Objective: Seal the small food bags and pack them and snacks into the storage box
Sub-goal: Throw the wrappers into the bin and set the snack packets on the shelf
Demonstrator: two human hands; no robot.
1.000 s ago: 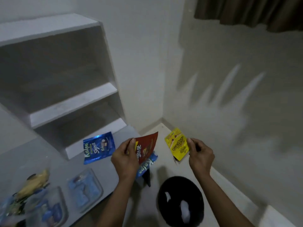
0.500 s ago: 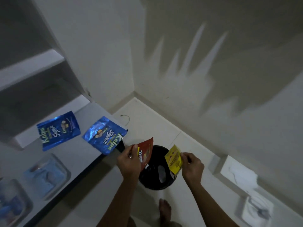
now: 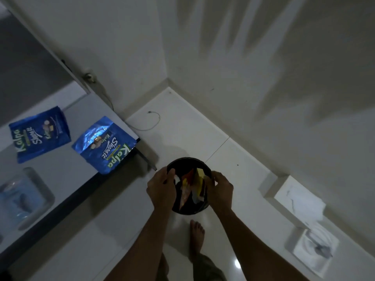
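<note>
A black round bin point(image 3: 189, 162) stands on the white floor below the counter's corner. A red wrapper point(image 3: 187, 177) and a yellow wrapper point(image 3: 199, 173) lie loose inside it among other scraps. My left hand point(image 3: 162, 186) hovers over the bin's left rim and my right hand point(image 3: 220, 188) over its right rim; both have loosely curled fingers with nothing visibly in them. Two blue Kalpa snack bags point(image 3: 41, 133) point(image 3: 105, 144) lie flat on the grey counter point(image 3: 65, 175).
A clear plastic container point(image 3: 24, 197) with blue contents sits blurred on the counter's left. My bare foot point(image 3: 196, 232) stands just behind the bin. A thin cable point(image 3: 154, 120) trails on the floor near the wall corner. A low white step point(image 3: 300, 201) is at the right.
I turned from the counter and lowered both hands to the bin. The red and yellow wrappers left my fingers and now lie inside it.
</note>
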